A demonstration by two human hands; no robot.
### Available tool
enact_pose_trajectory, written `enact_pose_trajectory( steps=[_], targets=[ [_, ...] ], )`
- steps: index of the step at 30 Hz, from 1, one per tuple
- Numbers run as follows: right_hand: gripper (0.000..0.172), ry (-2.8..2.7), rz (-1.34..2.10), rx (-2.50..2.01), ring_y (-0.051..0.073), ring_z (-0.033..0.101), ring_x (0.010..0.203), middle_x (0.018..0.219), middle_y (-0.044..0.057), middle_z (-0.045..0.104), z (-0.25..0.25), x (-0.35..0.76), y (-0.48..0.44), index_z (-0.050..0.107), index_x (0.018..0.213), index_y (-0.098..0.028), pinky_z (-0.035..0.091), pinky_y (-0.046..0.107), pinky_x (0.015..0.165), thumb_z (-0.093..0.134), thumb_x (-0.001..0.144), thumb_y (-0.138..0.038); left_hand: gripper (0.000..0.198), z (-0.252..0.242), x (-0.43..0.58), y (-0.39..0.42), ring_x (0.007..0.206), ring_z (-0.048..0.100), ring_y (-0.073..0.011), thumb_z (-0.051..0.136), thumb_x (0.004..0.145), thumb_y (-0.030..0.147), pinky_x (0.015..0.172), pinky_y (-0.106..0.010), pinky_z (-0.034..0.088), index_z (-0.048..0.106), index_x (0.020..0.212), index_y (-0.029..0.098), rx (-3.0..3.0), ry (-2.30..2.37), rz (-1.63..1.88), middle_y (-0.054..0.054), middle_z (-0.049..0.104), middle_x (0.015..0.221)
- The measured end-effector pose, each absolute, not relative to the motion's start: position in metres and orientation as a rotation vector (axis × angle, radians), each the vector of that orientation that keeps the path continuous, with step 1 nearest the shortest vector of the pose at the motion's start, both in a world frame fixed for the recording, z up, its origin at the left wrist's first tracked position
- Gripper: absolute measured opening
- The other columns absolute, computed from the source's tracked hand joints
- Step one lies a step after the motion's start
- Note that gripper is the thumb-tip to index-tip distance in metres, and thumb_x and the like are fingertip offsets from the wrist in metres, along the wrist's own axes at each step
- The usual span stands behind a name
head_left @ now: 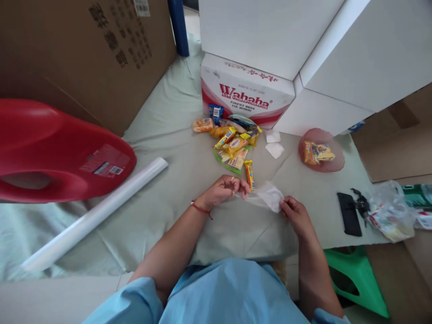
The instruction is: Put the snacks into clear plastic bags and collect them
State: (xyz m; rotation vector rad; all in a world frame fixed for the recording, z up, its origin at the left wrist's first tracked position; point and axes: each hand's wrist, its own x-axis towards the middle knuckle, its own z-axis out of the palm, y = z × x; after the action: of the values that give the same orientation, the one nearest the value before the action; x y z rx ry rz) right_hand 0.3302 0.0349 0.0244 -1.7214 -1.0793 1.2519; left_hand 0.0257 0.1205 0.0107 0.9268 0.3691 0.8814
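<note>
A thin, clear plastic bag [270, 196] is stretched between my two hands, low over the cloth. My left hand [229, 186], with a red string on its wrist, has curled fingers closed on the bag's left end. Pinched between thumb and fingers of my right hand [293, 211] is the bag's right edge. Just beyond my left fingertips lies a narrow orange-yellow snack packet [249, 174]. Behind it is a heap of wrapped snacks [235, 143] in yellow, green and blue. White folded squares [274, 150] rest to the heap's right.
A Wahaba-style red-white water carton [248, 92] backs the pale green cloth. At right are a pink bowl [338, 155] holding snack packets, a black phone [348, 214], keys and a plastic bag [391, 211]. A clear film roll [101, 211] and red plastic stool [67, 148] lie left.
</note>
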Motion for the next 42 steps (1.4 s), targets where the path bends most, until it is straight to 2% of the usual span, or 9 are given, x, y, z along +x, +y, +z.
enact_pose_trajectory(
  steps=[5, 11, 13, 18, 26, 32, 37, 40, 42],
  targets=[
    [0.034, -1.347, 0.573, -1.864, 0.015, 0.055, 0.067, 0.078, 0.001, 0.063, 0.041, 0.325, 0.035, 0.068, 0.095, -0.020, 0.046, 0.029, 0.064, 0.067, 0.091, -0.054, 0.039, 0.007, 0.032, 0.116, 0.056, 0.057, -0.0114, 0.076, 0.081, 0.054, 0.060, -0.029, 0.045, 0.066, 0.084, 0.017, 1.115, 0.548, 0.744, -0.008, 0.074, 0.092],
    [0.035, -1.838, 0.601, -1.578, 0.012, 0.057, 0.069, 0.129, 0.012, 0.062, 0.024, 0.289, 0.035, 0.069, 0.127, -0.023, 0.053, 0.030, 0.067, 0.068, 0.094, -0.035, 0.058, 0.000, 0.047, 0.109, 0.071, 0.050, -0.0127, 0.081, 0.080, 0.053, 0.065, -0.026, 0.041, 0.065, 0.124, 0.020, 1.523, 0.874, 0.846, -0.002, 0.065, 0.100],
    [0.032, -1.927, 0.564, -1.563, 0.015, 0.060, 0.072, 0.125, 0.013, 0.063, 0.011, 0.283, 0.037, 0.071, 0.125, -0.023, 0.055, 0.031, 0.068, 0.066, 0.094, -0.027, 0.056, -0.004, 0.054, 0.108, 0.072, 0.050, -0.0137, 0.081, 0.082, 0.050, 0.067, -0.028, 0.042, 0.066, 0.127, 0.019, 1.613, 0.997, 0.849, -0.003, 0.064, 0.098],
    [0.021, -1.990, 0.422, -1.425, 0.019, 0.066, 0.091, 0.100, 0.007, 0.064, 0.004, 0.287, 0.021, 0.074, 0.104, -0.022, 0.056, 0.030, 0.078, 0.056, 0.096, -0.014, 0.021, -0.014, 0.063, 0.105, 0.073, 0.054, -0.0153, 0.064, 0.092, 0.037, 0.072, -0.030, 0.042, 0.072, 0.093, 0.018, 1.691, 1.059, 0.848, -0.003, 0.065, 0.085],
    [0.025, -2.120, 0.544, -1.404, 0.020, 0.070, 0.090, 0.100, 0.007, 0.073, 0.012, 0.308, -0.030, 0.077, 0.107, -0.025, 0.057, 0.030, 0.076, 0.055, 0.099, -0.014, 0.040, -0.012, 0.061, 0.110, 0.073, 0.051, -0.0134, 0.067, 0.089, 0.059, 0.071, -0.027, 0.044, 0.059, 0.087, 0.020, 1.147, 0.960, 1.048, 0.002, 0.058, 0.077],
    [0.019, -1.659, 0.537, -1.658, 0.019, 0.067, 0.079, 0.092, 0.006, 0.072, 0.027, 0.305, -0.022, 0.073, 0.107, -0.025, 0.057, 0.031, 0.071, 0.056, 0.103, -0.032, 0.045, -0.011, 0.061, 0.109, 0.066, 0.050, -0.0126, 0.070, 0.087, 0.064, 0.065, -0.026, 0.046, 0.055, 0.088, 0.021, 1.000, 0.905, 1.077, 0.004, 0.054, 0.072],
    [0.034, -1.899, 0.426, -1.506, 0.025, 0.068, 0.098, 0.121, 0.013, 0.069, 0.017, 0.266, 0.020, 0.071, 0.123, -0.024, 0.059, 0.038, 0.082, 0.071, 0.093, -0.040, 0.044, -0.007, 0.062, 0.105, 0.082, 0.061, -0.0159, 0.083, 0.078, 0.052, 0.077, -0.029, 0.051, 0.060, 0.099, 0.020, 1.065, 0.892, 1.007, -0.001, 0.066, 0.093],
    [0.018, -1.889, 0.541, -1.492, 0.023, 0.068, 0.092, 0.102, 0.010, 0.072, 0.009, 0.255, 0.038, 0.075, 0.105, -0.023, 0.056, 0.036, 0.083, 0.063, 0.097, -0.033, 0.071, -0.004, 0.059, 0.102, 0.090, 0.065, -0.0168, 0.092, 0.062, 0.033, 0.083, -0.031, 0.053, 0.058, 0.123, 0.021, 1.037, 0.881, 0.918, -0.006, 0.067, 0.116],
    [0.018, -1.652, 0.682, -1.540, 0.018, 0.063, 0.078, 0.087, 0.005, 0.069, 0.012, 0.261, 0.041, 0.074, 0.093, -0.022, 0.053, 0.031, 0.075, 0.062, 0.098, -0.035, 0.068, -0.002, 0.054, 0.098, 0.083, 0.063, -0.0152, 0.090, 0.060, 0.027, 0.080, -0.031, 0.051, 0.061, 0.121, 0.020, 1.019, 0.918, 0.854, -0.005, 0.068, 0.109]
  ],
)
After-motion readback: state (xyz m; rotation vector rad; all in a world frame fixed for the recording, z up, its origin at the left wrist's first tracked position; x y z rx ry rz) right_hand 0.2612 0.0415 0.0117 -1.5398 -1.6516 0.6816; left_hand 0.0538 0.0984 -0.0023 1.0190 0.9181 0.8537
